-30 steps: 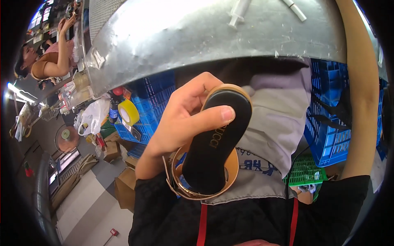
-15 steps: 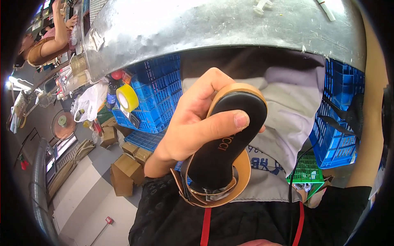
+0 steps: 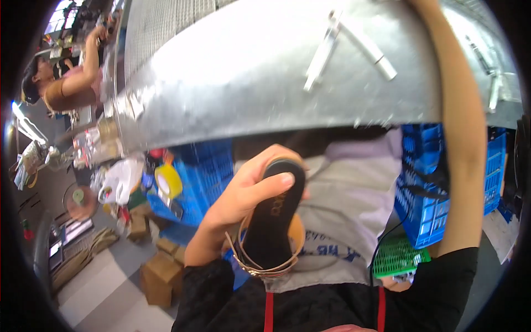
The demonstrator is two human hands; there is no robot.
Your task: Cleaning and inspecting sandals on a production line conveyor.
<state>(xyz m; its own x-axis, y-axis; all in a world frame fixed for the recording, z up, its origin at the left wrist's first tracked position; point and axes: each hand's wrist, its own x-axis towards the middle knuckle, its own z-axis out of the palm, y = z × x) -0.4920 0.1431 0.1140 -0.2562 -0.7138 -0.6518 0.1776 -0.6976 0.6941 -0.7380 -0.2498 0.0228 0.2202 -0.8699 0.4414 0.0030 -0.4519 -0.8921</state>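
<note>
My left hand (image 3: 239, 193) is closed round the heel end of a sandal (image 3: 271, 235), held above my lap. Its thumb presses on the black insole, and the fingers are behind the sole. Tan straps loop round the sandal's lower end, nearest my body. My right arm (image 3: 463, 138) stretches far forward over the metal table (image 3: 232, 105). At the upper edge of the picture my right hand (image 3: 425, 5) is mostly cut off, so its fingers do not show. Left of that arm, two white pen-like sticks (image 3: 369, 48) lie on the tabletop.
Blue crates (image 3: 207, 171) stand under the table, with yellow tape (image 3: 167, 181) at the left one. A green basket (image 3: 399, 257) is at lower right. Cardboard boxes (image 3: 157, 279) sit on the floor at left. Another person (image 3: 72, 83) works at far left. A grey apron (image 3: 343, 205) covers my lap.
My right arm has swung forward over the table. My view has tilted up, showing more tabletop. The sandal, still in my left hand, appears lower, smaller and farther left.
</note>
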